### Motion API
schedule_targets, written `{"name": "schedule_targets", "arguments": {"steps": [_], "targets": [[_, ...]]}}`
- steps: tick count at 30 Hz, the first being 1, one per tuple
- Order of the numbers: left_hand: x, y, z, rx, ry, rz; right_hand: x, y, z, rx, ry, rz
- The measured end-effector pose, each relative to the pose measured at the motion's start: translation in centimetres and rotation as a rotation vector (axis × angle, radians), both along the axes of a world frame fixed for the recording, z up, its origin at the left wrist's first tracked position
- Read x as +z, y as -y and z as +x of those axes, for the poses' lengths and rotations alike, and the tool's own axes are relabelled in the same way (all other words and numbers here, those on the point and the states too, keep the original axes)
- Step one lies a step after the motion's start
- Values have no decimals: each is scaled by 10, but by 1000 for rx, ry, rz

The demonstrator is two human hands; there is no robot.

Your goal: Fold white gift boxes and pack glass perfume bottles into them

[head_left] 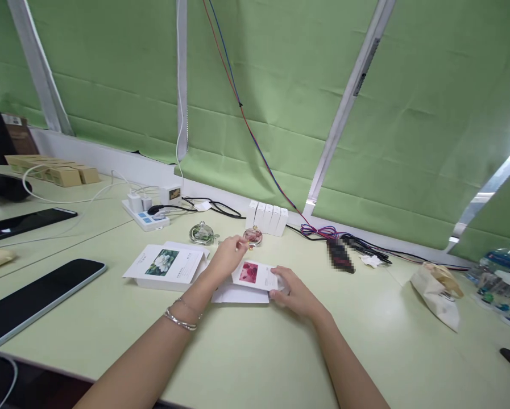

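My right hand (295, 291) grips the right end of a small white box (261, 274) with a red flower picture, thumb in front and fingers behind. Under that box lies a white card flap (240, 294). My left hand (228, 254) is raised over the box's left side, its fingers bent together; whether anything is between them is hidden. Just past its fingertips stands a round glass ornament with red contents (253, 234). A similar one with green contents (202, 233) stands to the left. Beside my left forearm lies a white box with a white flower picture (165, 263), its flaps spread.
Small white boxes (266, 217) stand in a row by the wall. A power strip (146, 216) with plugs is at left, near a large phone-like device (41, 295). Cables (323, 232) run along the back. At right are a crumpled bag (436, 292) and plastic bottles (500, 261).
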State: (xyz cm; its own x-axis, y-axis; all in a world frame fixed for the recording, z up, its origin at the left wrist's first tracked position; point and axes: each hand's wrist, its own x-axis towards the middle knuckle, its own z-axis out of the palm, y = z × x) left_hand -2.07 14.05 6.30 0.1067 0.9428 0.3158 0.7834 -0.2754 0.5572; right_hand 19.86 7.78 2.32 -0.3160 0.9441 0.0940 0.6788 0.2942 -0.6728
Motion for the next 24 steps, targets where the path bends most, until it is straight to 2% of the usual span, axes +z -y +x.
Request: {"name": "schedule_targets", "arguments": {"steps": [4, 6, 8, 11, 13, 17, 24], "targets": [[11, 5, 3, 22, 72, 146, -7, -8, 7, -128, -52, 48], [14, 11, 6, -43, 49, 154, -11, -11, 9, -192, -64, 64], [12, 16, 9, -187, -14, 89, -14, -14, 10, -239, -72, 83], [3, 20, 11, -416, -153, -119, -16, -15, 11, -286, -79, 117], [-5, 19, 10, -479, -242, -255, -17, -16, 11, -313, -83, 142], [-15, 15, 11, -435, -366, -380, -17, -16, 9, -347, -106, 181], [-9, 18, 22, -344, -406, -351, -16, -19, 3, -394, -211, 274]]}}
